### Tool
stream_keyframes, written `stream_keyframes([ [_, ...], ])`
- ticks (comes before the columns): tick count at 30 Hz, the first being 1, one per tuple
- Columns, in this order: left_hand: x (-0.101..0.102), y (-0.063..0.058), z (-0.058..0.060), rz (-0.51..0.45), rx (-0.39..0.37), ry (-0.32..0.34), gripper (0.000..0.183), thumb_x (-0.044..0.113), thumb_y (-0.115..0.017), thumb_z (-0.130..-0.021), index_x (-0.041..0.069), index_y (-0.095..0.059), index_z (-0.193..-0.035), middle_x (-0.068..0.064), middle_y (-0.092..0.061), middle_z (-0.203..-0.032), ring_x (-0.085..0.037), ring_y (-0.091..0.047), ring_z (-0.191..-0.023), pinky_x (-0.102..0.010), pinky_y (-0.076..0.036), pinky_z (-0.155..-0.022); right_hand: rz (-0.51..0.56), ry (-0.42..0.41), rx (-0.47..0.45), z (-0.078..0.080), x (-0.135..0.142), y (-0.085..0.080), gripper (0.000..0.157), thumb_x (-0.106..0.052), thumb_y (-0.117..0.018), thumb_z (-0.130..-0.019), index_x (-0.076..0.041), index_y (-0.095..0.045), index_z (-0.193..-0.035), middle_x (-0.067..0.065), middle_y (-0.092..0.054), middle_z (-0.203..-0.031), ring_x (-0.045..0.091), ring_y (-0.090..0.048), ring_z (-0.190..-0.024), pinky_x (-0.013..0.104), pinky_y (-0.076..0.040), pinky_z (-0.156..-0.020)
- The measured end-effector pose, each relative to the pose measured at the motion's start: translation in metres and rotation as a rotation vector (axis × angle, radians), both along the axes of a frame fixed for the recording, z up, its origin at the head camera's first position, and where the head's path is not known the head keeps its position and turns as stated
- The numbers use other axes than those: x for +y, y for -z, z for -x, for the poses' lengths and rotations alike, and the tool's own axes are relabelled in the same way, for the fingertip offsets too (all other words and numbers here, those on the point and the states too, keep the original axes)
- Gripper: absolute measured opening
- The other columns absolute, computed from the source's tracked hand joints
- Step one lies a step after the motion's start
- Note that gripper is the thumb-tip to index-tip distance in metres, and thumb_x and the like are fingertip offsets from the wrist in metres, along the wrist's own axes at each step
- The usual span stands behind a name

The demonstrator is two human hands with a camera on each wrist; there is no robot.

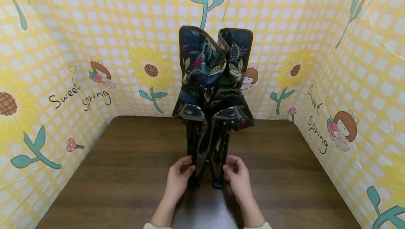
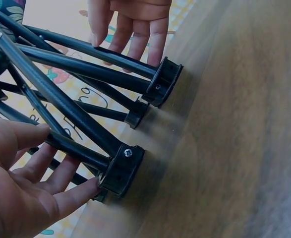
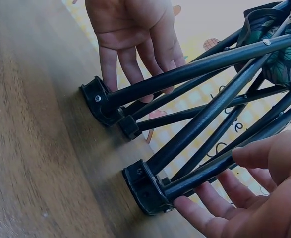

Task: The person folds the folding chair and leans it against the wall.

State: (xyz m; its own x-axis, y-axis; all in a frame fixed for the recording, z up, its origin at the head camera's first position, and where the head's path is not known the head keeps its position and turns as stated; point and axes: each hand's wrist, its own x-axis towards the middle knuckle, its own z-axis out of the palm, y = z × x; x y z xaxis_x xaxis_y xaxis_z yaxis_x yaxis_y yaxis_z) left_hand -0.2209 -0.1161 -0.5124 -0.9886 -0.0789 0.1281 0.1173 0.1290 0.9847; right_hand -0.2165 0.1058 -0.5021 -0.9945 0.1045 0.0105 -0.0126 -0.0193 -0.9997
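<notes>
A partly folded camping chair [image 1: 205,67] stands upright on the table, its dark floral cloth bunched between black metal legs. Low on its left side, my left hand [image 1: 179,176] holds a front leg tube between thumb and fingers, just above the plastic foot [image 2: 119,171]. My right hand [image 1: 236,174] pinches the matching tube on the right, near that side's foot [image 3: 146,187]. Crossed tubes [image 1: 208,164] run between the two hands. Both wrist views show the feet down on the wood, with the rear feet behind the front ones.
The brown wooden table [image 1: 126,172] extends to both sides of the chair. Behind and beside it hangs a yellow checked cloth [image 1: 133,21] printed with sunflowers and lettering, close behind the chair's back.
</notes>
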Motion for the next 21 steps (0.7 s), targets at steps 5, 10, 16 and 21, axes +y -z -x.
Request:
stream_keyframes([
  [5, 0.0011, -0.0005, 0.0001, -0.025, -0.003, -0.019, 0.034, -0.001, -0.071, -0.093, 0.01, -0.071, -0.125, -0.011, -0.073, -0.114, -0.022, -0.068, -0.104, -0.024, -0.056, -0.082, 0.015, 0.025, 0.016, 0.0005, -0.0017, 0.001, 0.032, 0.003, -0.065, -0.096, -0.001, -0.06, -0.128, 0.02, -0.062, -0.121, 0.021, -0.063, -0.097, 0.037, -0.06, -0.073],
  [10, 0.0016, 0.0012, -0.0003, -0.046, -0.012, -0.032, 0.034, -0.002, -0.072, -0.093, 0.01, -0.072, -0.125, -0.012, -0.073, -0.113, -0.021, -0.069, -0.102, -0.025, -0.058, -0.076, 0.03, 0.065, 0.024, -0.001, -0.0044, -0.0005, 0.03, 0.006, -0.067, -0.094, -0.001, -0.063, -0.123, 0.02, -0.063, -0.115, 0.021, -0.063, -0.091, 0.035, -0.06, -0.071],
  [16, 0.0028, 0.0009, 0.0002, -0.061, 0.002, -0.048, 0.033, -0.001, -0.073, -0.092, 0.01, -0.073, -0.123, -0.013, -0.073, -0.111, -0.018, -0.069, -0.096, -0.028, -0.06, -0.073, 0.009, 0.086, 0.023, 0.001, -0.0063, 0.003, 0.032, 0.005, -0.07, -0.093, -0.003, -0.063, -0.123, 0.019, -0.064, -0.114, 0.019, -0.063, -0.09, 0.035, -0.06, -0.07],
  [21, 0.0035, 0.0023, 0.0, -0.07, 0.008, -0.064, 0.03, 0.0, -0.074, -0.092, 0.01, -0.075, -0.12, -0.013, -0.074, -0.109, -0.019, -0.069, -0.092, -0.031, -0.06, -0.071, -0.019, 0.096, 0.015, 0.0027, -0.0059, 0.0055, 0.031, 0.005, -0.071, -0.092, -0.003, -0.064, -0.122, 0.017, -0.064, -0.112, 0.02, -0.063, -0.089, 0.037, -0.06, -0.07],
])
